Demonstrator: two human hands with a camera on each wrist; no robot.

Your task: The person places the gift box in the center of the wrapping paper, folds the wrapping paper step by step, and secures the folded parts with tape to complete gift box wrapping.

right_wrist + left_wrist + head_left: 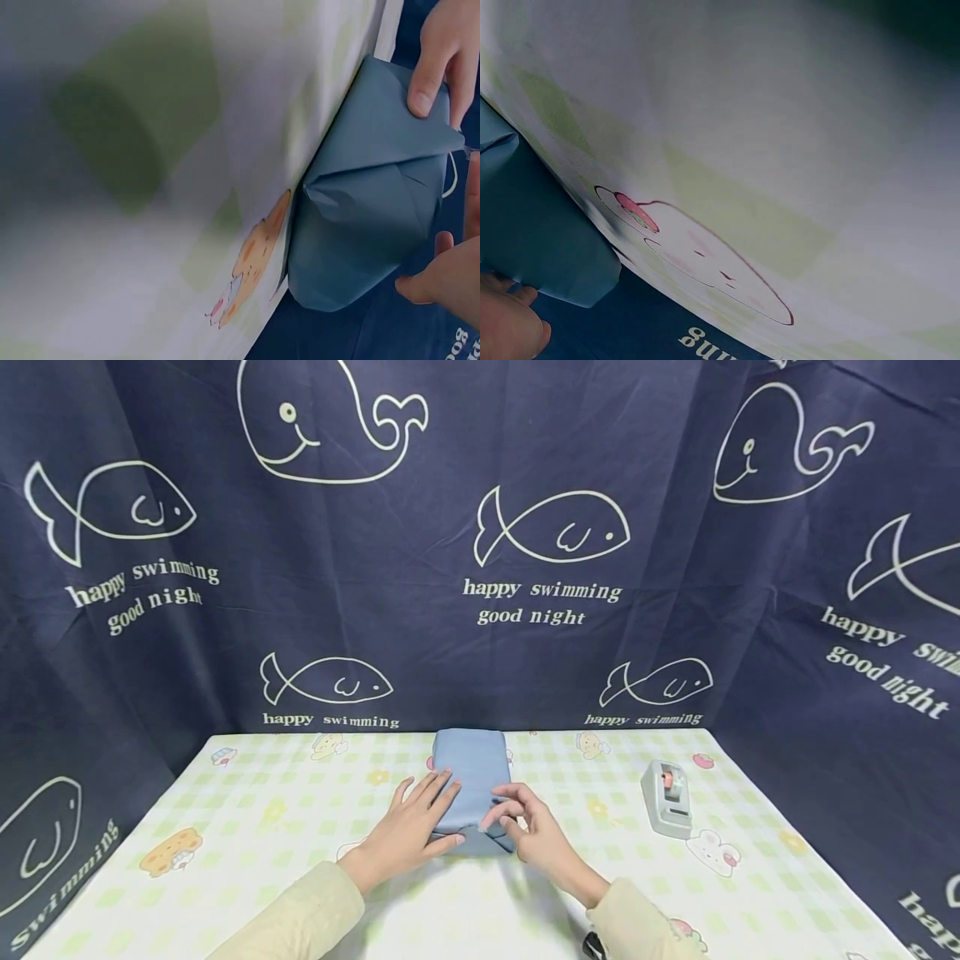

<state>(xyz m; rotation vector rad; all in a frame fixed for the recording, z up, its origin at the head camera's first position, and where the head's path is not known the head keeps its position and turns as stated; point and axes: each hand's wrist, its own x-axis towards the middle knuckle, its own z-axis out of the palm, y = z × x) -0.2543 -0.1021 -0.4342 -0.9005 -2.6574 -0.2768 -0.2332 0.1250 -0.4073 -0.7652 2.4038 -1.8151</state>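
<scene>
Lower centre: spread left hand (408,835) is steadying mostly wrapped parcel (472,772); loosely bent right hand (538,837) is touching seemingly unfastened flap (397,139).

Head view's bright, tablecloth (442,906) kinda washed out bottom centre; both wrist views are way dimmer, pretty soft.

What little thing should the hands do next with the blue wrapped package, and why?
Maybe press the pointed end flap flat against the blue wrapped package: it sticks out at the top edge, the right hand is close beside it, and the left hand rests on top.
</scene>
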